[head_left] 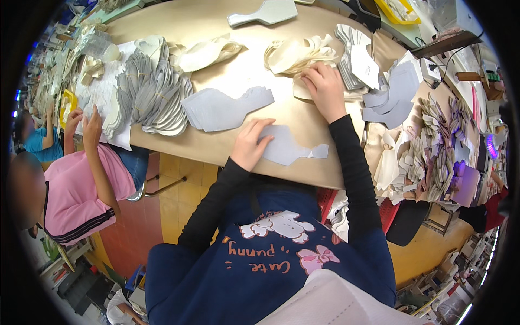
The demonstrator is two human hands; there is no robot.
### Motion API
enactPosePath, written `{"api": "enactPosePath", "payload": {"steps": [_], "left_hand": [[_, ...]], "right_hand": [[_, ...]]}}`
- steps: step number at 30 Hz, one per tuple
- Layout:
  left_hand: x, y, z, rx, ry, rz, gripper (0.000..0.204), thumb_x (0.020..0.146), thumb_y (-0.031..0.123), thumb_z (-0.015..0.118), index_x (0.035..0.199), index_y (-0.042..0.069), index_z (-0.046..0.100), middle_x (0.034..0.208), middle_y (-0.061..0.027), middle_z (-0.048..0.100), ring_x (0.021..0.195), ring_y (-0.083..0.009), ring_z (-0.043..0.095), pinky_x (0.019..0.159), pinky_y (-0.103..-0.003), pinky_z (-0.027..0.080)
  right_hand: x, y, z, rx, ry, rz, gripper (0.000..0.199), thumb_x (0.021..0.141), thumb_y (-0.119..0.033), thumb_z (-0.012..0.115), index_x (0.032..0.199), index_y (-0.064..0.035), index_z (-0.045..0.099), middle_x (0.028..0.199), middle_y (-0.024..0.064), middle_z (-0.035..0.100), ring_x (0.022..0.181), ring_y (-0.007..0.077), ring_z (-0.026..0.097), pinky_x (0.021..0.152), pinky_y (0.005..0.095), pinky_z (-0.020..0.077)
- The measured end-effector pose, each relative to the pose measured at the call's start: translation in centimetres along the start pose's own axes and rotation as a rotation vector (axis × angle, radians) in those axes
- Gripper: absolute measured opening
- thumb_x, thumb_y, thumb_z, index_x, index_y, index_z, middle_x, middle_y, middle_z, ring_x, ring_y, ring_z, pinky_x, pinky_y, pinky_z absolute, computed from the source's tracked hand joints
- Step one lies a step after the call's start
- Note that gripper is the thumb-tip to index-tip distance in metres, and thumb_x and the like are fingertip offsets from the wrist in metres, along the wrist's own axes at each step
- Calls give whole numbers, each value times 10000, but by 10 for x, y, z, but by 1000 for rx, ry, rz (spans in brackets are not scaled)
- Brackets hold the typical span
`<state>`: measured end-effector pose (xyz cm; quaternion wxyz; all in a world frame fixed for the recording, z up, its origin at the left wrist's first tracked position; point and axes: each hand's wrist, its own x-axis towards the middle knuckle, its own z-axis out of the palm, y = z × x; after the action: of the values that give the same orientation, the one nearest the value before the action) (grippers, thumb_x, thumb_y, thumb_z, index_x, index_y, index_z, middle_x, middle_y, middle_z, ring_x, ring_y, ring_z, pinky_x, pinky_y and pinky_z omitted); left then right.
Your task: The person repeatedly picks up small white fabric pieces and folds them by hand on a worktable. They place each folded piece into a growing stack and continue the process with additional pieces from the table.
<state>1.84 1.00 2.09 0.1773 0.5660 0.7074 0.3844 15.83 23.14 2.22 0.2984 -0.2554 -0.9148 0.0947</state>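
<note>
My left hand (251,145) lies at the left edge of a flat pale grey cut piece (287,147) near the table's front edge. Its fingers are stretched out and the thumb rests on the piece. Farther right, my right hand (326,91) has its fingers bent together on a cream fabric piece (302,91); its fingertips partly hide the grip. Just beyond it lies a heap of cream fabric pieces (292,55). A fanned stack of pale grey cut pieces (225,110) sits left of my left hand.
Bundled grey pieces (149,95) and another cream heap (210,53) lie to the left. White-and-grey stacks (358,59) and loose grey pieces (398,92) stand right. A grey template-like shape (265,13) lies far back. A person in pink (81,189) works at left.
</note>
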Motion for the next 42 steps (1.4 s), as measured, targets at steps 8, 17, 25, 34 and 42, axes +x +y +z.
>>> {"api": "enactPosePath", "payload": {"steps": [8, 17, 25, 34, 42], "left_hand": [[28, 19, 30, -253, 13, 91, 489, 858, 95, 727, 1323, 53, 580, 1362, -162, 575, 1270, -364, 538, 1073, -436, 429], [51, 11, 61, -175, -174, -58, 477, 856, 196, 734, 1286, 78, 563, 1309, -124, 556, 1226, -346, 541, 1074, -443, 401], [54, 7, 61, 192, -101, 236, 449, 882, 241, 711, 1293, 110, 585, 1287, -78, 560, 1191, -260, 574, 1068, -446, 403], [47, 13, 61, 196, -87, 249, 396, 886, 202, 700, 1260, 103, 615, 1286, -95, 568, 1210, -284, 562, 1103, -495, 378], [-2, 33, 61, -31, -327, 405, 193, 832, 126, 727, 996, 63, 647, 920, -59, 600, 863, -252, 605, 805, -392, 526]], "right_hand": [[-15, -1, -25, 438, 6, 77, 145, 874, 37, 676, 994, -41, 658, 1136, 84, 708, 1105, 290, 655, 914, 366, 512], [-50, 1, -37, 511, 306, 99, 191, 943, 63, 585, 1036, -93, 526, 1108, 79, 716, 1145, 276, 655, 1158, 504, 339], [-90, 10, -105, 1080, 992, 347, 158, 999, -137, 577, 1142, -110, 519, 973, 97, 640, 911, 210, 621, 895, 370, 512], [-147, -18, -243, 1784, 884, -72, 261, 993, -328, 574, 1065, -77, 560, 778, 7, 488, 485, 125, 391, 446, 228, 316], [-181, -52, -116, 2106, -129, 1096, 837, 1050, -645, 299, 1571, 7, 247, 514, 10, 410, 359, 118, 277, 375, 269, 298]]}}
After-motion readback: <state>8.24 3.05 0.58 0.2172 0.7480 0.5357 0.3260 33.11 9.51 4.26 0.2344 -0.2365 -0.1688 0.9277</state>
